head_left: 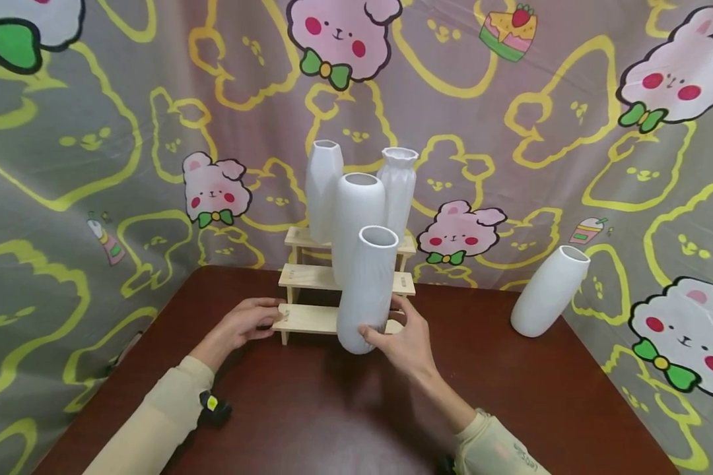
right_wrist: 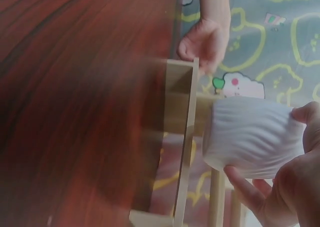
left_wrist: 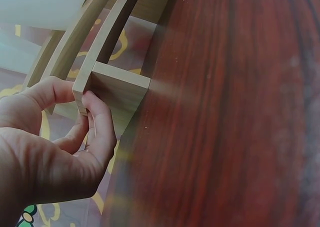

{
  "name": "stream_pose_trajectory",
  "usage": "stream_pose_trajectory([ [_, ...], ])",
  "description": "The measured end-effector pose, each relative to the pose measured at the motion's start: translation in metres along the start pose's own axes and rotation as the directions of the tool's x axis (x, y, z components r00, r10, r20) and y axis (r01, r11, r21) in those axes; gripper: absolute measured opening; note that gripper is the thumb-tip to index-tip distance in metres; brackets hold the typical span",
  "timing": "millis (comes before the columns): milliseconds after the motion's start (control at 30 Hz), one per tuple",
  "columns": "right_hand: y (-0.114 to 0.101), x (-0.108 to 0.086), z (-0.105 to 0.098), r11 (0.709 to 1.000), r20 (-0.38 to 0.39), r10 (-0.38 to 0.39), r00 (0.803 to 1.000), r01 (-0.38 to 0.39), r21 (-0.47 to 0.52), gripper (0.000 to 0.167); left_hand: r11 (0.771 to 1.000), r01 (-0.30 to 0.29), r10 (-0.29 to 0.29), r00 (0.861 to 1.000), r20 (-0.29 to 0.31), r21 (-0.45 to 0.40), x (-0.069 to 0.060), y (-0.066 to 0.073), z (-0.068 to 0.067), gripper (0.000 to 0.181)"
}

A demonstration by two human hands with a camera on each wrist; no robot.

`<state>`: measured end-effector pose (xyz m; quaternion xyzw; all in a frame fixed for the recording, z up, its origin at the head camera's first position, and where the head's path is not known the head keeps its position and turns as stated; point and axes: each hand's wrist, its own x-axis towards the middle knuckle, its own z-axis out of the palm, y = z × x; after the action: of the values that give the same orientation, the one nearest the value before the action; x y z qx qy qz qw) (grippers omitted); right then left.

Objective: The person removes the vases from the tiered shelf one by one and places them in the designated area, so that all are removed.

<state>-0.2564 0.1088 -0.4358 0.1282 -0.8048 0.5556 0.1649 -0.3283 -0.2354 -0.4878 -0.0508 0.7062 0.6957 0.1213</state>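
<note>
vase (head_left: pixel 366 293) in right hand (head_left: pixel 407 340), lower end between thumb (head_left: pixel 373 337) and fingers (right_wrist: pixel 244 188)

This is a small cloth-walled booth, makeshift in look. Grey-pink fabric (head_left: pixel 463 122), printed with yellow outlines and bow-tied cartoon animals, hangs from 9 o'clock through 12 to 3, softly creased, close around a dark red-brown desk (head_left: pixel 309 409) with a wood-grained top. What kind of building lies beyond cannot be told.
</note>
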Motion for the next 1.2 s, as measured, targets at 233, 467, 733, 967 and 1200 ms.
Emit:
stream_pose_trajectory([
  [233, 0.007, -0.001, -0.032, 0.999, -0.026, 0.024, 0.999, -0.025, -0.025, 0.068, 0.999, 0.008, -0.007, 1.000, 0.021, -0.033, 0.002, -0.010, 0.002, 0.061],
  [467, 0.021, -0.005, -0.055, 0.998, -0.090, 0.022, 0.996, -0.027, -0.056, 0.073, 0.999, 0.025, -0.025, 1.000, 0.014, -0.040, -0.001, -0.012, -0.002, 0.064],
  [733, 0.038, -0.002, -0.090, 0.987, -0.158, 0.071, 0.985, -0.092, -0.131, 0.075, 0.999, 0.034, -0.033, 0.999, 0.027, -0.038, 0.000, -0.007, -0.003, 0.065],
  [967, 0.057, 0.010, -0.124, 0.976, -0.204, 0.121, 0.972, -0.153, -0.152, 0.076, 0.999, 0.030, -0.030, 0.999, 0.020, -0.029, 0.003, -0.005, -0.002, 0.065],
  [1200, 0.086, 0.021, -0.149, 0.956, -0.267, 0.114, 0.957, -0.178, -0.232, 0.081, 0.999, 0.026, -0.026, 0.999, 0.036, -0.019, 0.001, 0.002, 0.000, 0.064],
])
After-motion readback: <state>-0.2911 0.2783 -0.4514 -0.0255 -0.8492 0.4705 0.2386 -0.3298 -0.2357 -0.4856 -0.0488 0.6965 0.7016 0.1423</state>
